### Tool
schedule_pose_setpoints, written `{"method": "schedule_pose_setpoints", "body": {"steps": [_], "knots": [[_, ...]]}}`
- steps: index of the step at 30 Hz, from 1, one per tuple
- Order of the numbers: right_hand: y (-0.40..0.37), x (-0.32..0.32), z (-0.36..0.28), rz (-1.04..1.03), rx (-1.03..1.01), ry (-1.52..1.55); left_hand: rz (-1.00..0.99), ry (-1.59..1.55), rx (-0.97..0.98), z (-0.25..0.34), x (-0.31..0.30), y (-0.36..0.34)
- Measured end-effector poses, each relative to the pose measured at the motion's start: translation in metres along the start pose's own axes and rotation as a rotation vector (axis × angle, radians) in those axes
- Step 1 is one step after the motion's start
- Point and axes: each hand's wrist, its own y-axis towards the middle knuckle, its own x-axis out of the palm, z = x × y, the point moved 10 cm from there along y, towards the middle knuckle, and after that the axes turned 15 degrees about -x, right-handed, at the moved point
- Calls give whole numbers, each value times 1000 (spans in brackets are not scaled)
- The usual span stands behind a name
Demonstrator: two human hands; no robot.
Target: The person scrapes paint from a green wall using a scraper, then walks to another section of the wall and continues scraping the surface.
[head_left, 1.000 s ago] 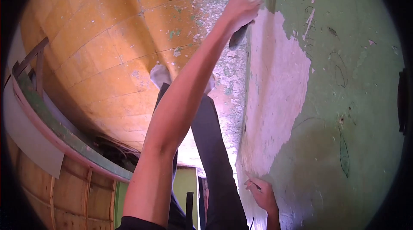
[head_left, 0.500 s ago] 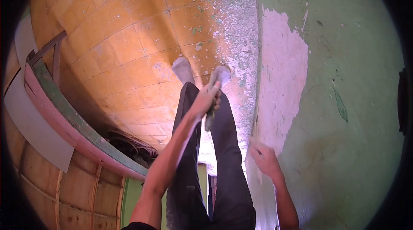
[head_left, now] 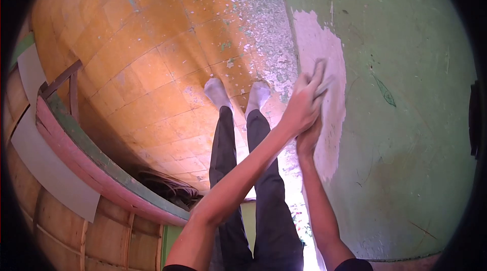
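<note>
Far left, wooden panels [head_left: 61,210] show behind a pale board [head_left: 56,174], and beside it a pink and green ledge [head_left: 96,169] runs along the floor's left side. A dark tangle [head_left: 170,184] lies close to the ledge; I make out nothing that is plainly a container, so I can name no contents. Two socked feet [head_left: 217,93] stand on the orange floor [head_left: 127,68], and paint flakes [head_left: 269,37] are strewn thickly along its right edge, where the wall begins.

The left hand [head_left: 302,106] is in front of the wall, the right hand [head_left: 308,139] just beneath it, the two apparently touching. A pale, blurred shape [head_left: 318,70] juts past the left hand: dusty fingers or a tool, I cannot tell, nor whether either hand's fingers are closed on anything. The step in hand looks like rubbing or passing something between the hands; whatever the next move, I judge it calls for a sure hold. Behind them the bare patch [head_left: 335,119] follows the green wall's [head_left: 406,144] left edge, its right border ragged.
</note>
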Motion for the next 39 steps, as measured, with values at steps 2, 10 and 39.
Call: {"method": "schedule_pose_setpoints", "body": {"steps": [2, 10, 39], "knots": [[30, -18, 5, -9, -78, -149, 6, 83, 70, 18, 15, 18], [45, -22, 4, 119, -106, -70, -94, -70, 204, 20, 38, 45], [68, 3, -25, 324, 140, 320, -36, -31, 175, 44, 13, 62]]}}
